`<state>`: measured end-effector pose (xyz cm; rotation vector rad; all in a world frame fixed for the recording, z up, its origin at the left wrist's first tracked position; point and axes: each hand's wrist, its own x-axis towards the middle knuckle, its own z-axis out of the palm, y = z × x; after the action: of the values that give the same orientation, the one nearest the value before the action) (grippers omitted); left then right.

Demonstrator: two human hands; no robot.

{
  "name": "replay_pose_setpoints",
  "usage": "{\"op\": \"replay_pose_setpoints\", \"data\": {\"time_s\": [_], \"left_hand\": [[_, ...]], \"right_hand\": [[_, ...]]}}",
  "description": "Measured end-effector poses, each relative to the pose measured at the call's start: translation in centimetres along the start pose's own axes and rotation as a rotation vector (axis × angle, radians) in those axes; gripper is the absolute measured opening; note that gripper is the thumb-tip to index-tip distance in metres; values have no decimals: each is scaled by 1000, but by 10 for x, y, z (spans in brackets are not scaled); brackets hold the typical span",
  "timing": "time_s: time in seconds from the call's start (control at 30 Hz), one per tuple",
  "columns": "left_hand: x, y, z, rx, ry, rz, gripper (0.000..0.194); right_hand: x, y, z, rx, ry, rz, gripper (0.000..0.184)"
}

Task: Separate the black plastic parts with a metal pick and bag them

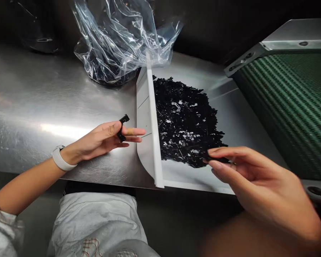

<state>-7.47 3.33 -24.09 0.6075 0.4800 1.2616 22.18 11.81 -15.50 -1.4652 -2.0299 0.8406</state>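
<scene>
Between thumb and fingers, my left hand [107,139] holds a small black plastic part [122,128] above the metal table, left of the white tray wall. My right hand [259,182] is at the near right of the tray, its thumb and forefinger closed on another dark plastic part [220,159], mostly hidden by the fingers. Beyond that hand lies a heap of small black plastic parts [184,121], with shiny light spots among them, in the white tray [173,175].
A clear plastic bag [123,39] with dark contents stands behind the tray wall [151,117]. To the right, a green ribbed conveyor belt [291,100] in a metal frame [299,35] slopes beside the tray. The steel table [56,92] extends left, with another dark bag [37,32] at the back.
</scene>
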Motion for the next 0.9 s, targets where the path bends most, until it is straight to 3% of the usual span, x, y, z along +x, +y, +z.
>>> {"op": "replay_pose_setpoints", "data": {"time_s": [0.07, 0.17, 0.27, 0.33, 0.43, 0.73, 0.9], "left_hand": [[-1, 0, 1, -4, -22, 9, 29], [-4, 2, 4, 19, -16, 19, 31], [-6, 6, 7, 39, 0, 55, 33], [-6, 10, 9, 47, 11, 83, 34], [-6, 14, 12, 67, 23, 87, 34], [-5, 14, 12, 29, 16, 140, 25], [-6, 23, 11, -52, 130, 144, 21]], "right_hand": [[-29, -19, 25, 323, 248, 24, 27], [-64, -54, 80, 603, 152, -70, 6], [-72, -80, 127, 814, 70, -111, 14], [-65, -86, 145, 879, 91, -100, 13], [-50, -86, 156, 925, 87, -119, 9], [-35, -78, 160, 976, 115, -118, 3], [-23, -82, 163, 950, 214, -247, 26]]}}
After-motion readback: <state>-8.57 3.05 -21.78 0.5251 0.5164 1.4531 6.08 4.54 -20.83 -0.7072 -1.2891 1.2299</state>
